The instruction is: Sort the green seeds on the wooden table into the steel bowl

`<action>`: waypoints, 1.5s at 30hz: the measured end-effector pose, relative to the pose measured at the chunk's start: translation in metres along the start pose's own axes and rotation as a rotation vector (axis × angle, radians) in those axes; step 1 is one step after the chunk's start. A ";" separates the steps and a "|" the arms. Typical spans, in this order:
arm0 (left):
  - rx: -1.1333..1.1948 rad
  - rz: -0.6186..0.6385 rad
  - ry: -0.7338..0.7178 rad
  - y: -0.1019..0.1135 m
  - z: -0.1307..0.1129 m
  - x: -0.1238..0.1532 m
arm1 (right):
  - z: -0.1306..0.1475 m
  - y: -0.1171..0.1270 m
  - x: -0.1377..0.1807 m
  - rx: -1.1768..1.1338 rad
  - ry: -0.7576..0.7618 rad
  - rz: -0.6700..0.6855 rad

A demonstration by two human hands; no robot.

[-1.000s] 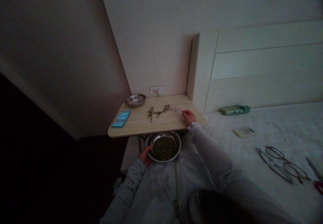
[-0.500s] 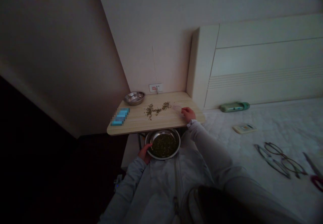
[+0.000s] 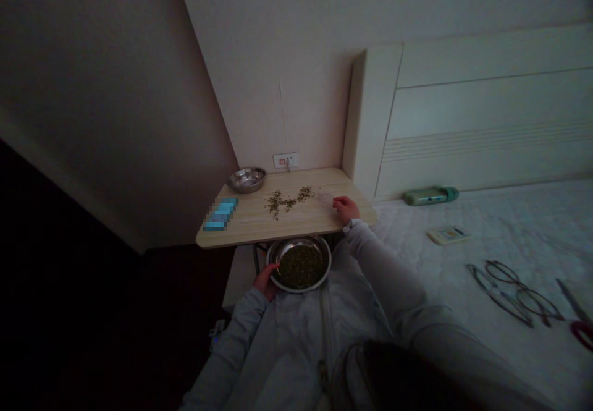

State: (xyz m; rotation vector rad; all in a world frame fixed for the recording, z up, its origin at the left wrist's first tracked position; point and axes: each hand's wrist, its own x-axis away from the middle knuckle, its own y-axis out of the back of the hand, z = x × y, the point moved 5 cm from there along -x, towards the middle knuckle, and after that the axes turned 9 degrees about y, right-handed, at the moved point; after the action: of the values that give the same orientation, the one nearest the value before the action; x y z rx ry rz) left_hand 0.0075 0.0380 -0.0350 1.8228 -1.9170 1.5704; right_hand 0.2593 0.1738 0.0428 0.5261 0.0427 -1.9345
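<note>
My left hand (image 3: 265,282) grips the left rim of a steel bowl (image 3: 300,288), thumb over the edge. Small dark green grains (image 3: 303,267), like mung beans, cover its bottom. The bowl sits at my lap, just below the table's front edge. Over the right part of the small wooden table (image 3: 250,225), my right hand (image 3: 346,209) pinches a thin, see-through piece (image 3: 325,198), faint against the wood; its exact kind cannot be made out. Left of it, loose grains (image 3: 290,203) lie scattered in an uneven line.
An empty-looking steel bowl (image 3: 247,180) stands at the table's back left, with a blurred-out blue phone-like object (image 3: 221,214) in front. On the bed (image 3: 407,269) lie a green bottle (image 3: 430,196), a pale flat object (image 3: 448,235), eyeglasses (image 3: 514,290) and red-handled scissors (image 3: 581,330).
The see-through piece in my right hand has shifted or tilted very slightly. Both hands, the bowl and the scattered grains stay in place.
</note>
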 end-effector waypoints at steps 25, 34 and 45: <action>-0.010 -0.060 -0.025 0.002 -0.001 0.000 | -0.007 -0.001 -0.003 0.033 0.010 0.004; -0.031 -0.052 -0.018 -0.004 -0.001 0.006 | -0.011 0.000 -0.004 0.030 0.003 0.000; -0.005 -0.021 -0.032 0.000 -0.001 -0.002 | -0.010 0.000 -0.002 0.005 -0.005 0.002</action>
State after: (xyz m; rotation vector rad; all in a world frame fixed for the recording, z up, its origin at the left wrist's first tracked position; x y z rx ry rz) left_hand 0.0071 0.0401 -0.0353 1.8714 -1.9072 1.5374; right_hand 0.2633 0.1785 0.0348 0.5239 0.0341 -1.9344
